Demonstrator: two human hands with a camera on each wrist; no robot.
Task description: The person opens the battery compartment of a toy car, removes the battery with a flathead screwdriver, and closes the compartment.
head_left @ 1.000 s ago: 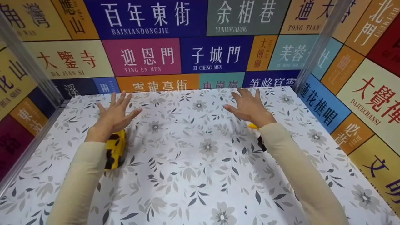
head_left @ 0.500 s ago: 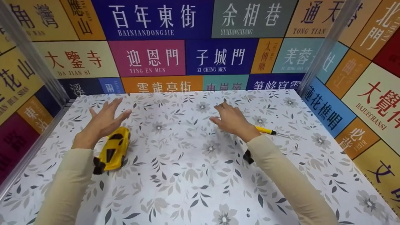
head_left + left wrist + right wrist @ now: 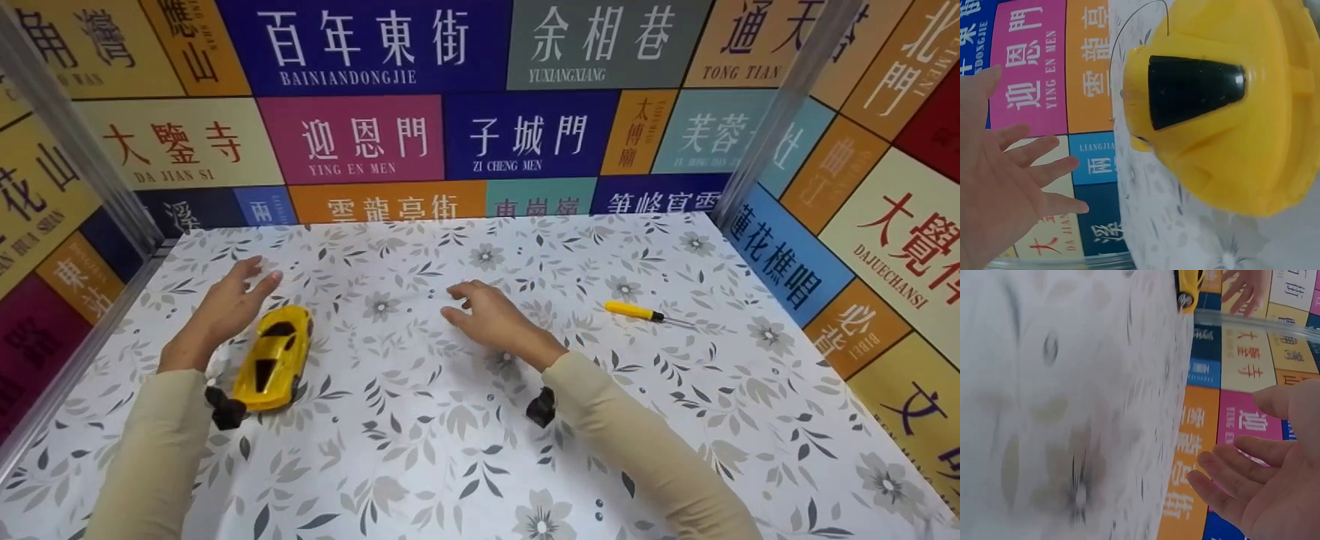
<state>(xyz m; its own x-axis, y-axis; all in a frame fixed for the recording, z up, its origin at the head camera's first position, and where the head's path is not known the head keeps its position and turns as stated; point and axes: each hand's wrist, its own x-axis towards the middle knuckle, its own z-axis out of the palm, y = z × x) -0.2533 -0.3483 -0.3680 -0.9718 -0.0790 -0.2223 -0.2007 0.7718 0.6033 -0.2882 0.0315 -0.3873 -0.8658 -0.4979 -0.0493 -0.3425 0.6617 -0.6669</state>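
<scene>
A yellow toy car (image 3: 274,360) with black windows stands on the flowered tabletop at the left. Just left of it and above the table is my left hand (image 3: 225,304), its fingers spread and holding nothing. In the left wrist view the car's yellow body (image 3: 1241,135) looms close beside that hand (image 3: 1005,180). My right hand (image 3: 491,315) hovers over the middle of the table, fingers relaxed and nothing in them. To its right lies a screwdriver (image 3: 634,310) with a yellow handle and a thin metal shaft pointing right. The right wrist view shows the right hand (image 3: 1258,472) palm up to the camera.
Panels printed with large characters (image 3: 360,45) wall the table at the back and both sides. Clear corner posts (image 3: 780,112) join them. A small black wrist-worn part (image 3: 541,407) hangs below the right sleeve, another (image 3: 225,409) by the left one.
My right hand has moved left and nearer, uncovering the screwdriver. My left hand has drawn back and left, so the whole car shows. Neither hand took hold of anything.
</scene>
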